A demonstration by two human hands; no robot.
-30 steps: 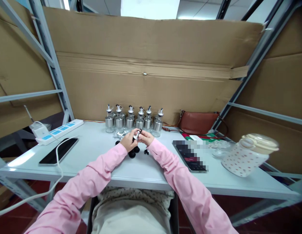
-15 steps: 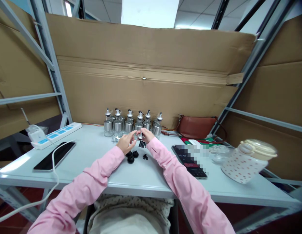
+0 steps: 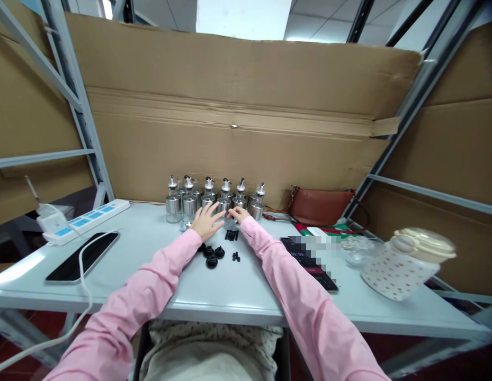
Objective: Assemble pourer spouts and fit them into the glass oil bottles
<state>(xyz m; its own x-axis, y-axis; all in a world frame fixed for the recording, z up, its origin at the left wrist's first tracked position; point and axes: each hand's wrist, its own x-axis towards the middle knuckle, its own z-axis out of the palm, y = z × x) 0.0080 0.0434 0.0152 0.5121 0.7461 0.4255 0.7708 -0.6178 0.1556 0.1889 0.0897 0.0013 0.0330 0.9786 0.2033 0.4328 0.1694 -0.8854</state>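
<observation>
My left hand (image 3: pixel 207 222) is open, its fingers spread, in front of the row of bottles. Close to its right, my right hand (image 3: pixel 238 214) has thumb and fingers pinched together; whatever they hold is too small and covered to make out. Several glass oil bottles with metal sleeves (image 3: pixel 189 205) and silver pour spouts stand just beyond both hands. Under the right hand lie several short black tubes (image 3: pixel 231 235). Nearer to me, round black caps (image 3: pixel 211 262) sit beside my left wrist, with tiny black pieces (image 3: pixel 236 256) to their right.
On the left are a dark phone (image 3: pixel 82 257), a white power strip (image 3: pixel 87 219) and a white cable (image 3: pixel 83 275). To the right lie another phone (image 3: pixel 309 262), a brown bag (image 3: pixel 320 206) and a dotted white jug (image 3: pixel 400 267). Cardboard (image 3: pixel 238 153) walls the back.
My left hand has opened and spread its fingers, drawing slightly away from the right. My right hand has moved a little to the right. The view has shifted slightly.
</observation>
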